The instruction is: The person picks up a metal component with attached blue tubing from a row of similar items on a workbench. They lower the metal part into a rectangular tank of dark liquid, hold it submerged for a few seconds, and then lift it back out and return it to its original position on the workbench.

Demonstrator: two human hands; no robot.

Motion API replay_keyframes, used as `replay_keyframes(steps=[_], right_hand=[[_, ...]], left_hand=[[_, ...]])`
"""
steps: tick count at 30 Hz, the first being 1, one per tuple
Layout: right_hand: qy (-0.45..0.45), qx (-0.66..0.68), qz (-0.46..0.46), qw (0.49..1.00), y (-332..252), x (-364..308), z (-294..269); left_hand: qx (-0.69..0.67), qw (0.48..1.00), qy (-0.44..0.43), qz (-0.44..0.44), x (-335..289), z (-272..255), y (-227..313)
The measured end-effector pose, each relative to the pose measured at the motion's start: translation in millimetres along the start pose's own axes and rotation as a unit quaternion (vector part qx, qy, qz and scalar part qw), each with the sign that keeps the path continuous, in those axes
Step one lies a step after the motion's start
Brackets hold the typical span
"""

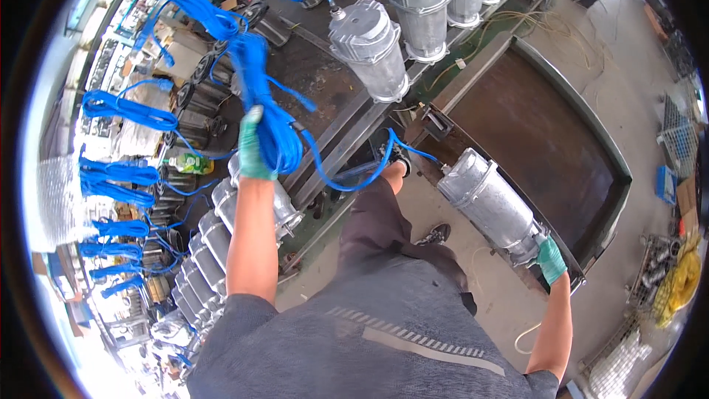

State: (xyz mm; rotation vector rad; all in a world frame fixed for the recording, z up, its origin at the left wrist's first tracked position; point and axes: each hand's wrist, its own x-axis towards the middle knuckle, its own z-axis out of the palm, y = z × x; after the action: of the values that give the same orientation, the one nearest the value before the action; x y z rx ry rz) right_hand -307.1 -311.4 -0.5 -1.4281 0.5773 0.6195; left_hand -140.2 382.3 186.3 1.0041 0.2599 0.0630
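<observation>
My left hand [255, 149], in a green glove, is closed round a bundled coil of blue cable [269, 122], held up on the left. From the coil, one length of cable loops across to the top end of a silver-grey cast-metal motor housing [489, 196]. That housing lies tilted along the near edge of a metal tank, to the right of my legs. At its lower end my right hand [550, 260], also gloved in green, is closed on the housing. Some of the right fingers are hidden behind the metal.
Similar motor housings [369, 52] stand in a row along the dark bench [317, 77]. More line up at the left [203, 273], with several blue cable coils [118, 177] beyond. The rust-brown tank [535, 114] sits at the right. Wire baskets [676, 133] stand on the far-right floor.
</observation>
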Motion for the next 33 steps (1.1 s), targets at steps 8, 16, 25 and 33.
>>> replay_keyframes(steps=[8, 16, 25, 33], right_hand=[[-0.011, 0.091, 0.0, 0.996, 6, 5, 9], [0.063, 0.09, -0.05, 0.993, -21, -45, 105], [-0.118, 0.121, -0.022, 0.985, -38, 1, 371], [-0.123, 0.159, 0.027, 0.979, -56, 64, 538]], left_hand=[[-0.091, 0.907, -0.341, 0.229, -89, 144, 112], [-0.022, 0.885, -0.271, 0.378, -116, 194, 191], [0.103, 0.873, -0.208, 0.428, -140, 186, 240], [0.156, 0.872, -0.154, 0.438, -112, 144, 253]])
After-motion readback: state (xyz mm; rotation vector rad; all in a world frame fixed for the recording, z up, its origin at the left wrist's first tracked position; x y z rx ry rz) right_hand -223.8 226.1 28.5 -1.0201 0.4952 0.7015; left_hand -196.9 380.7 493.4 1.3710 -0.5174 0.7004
